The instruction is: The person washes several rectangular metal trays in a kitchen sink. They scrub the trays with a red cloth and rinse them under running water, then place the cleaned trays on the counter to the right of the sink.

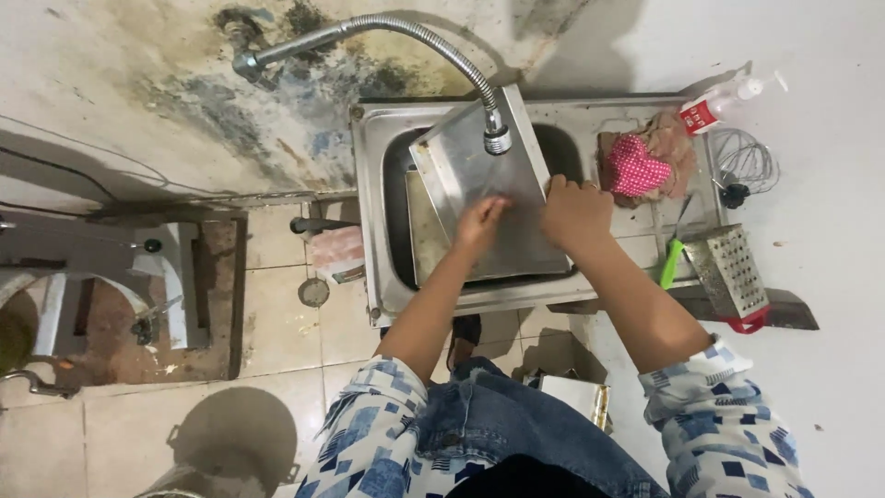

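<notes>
A flat steel baking tray [479,166] leans tilted in the steel sink [378,184], under the flexible tap head [497,138]. My right hand [576,210] grips the tray's right edge. Palm down, my left hand [481,221] lies on the tray's face with fingers stretched out. A second tray [424,231] lies beneath, mostly hidden.
On the sink's right ledge sit a pink dotted cloth [636,168], a wire whisk [745,164], a spray bottle [724,101], a green-handled tool [673,258] and a box grater [733,275]. A metal stand [138,277] and a pot [212,461] stand on the tiled floor at left.
</notes>
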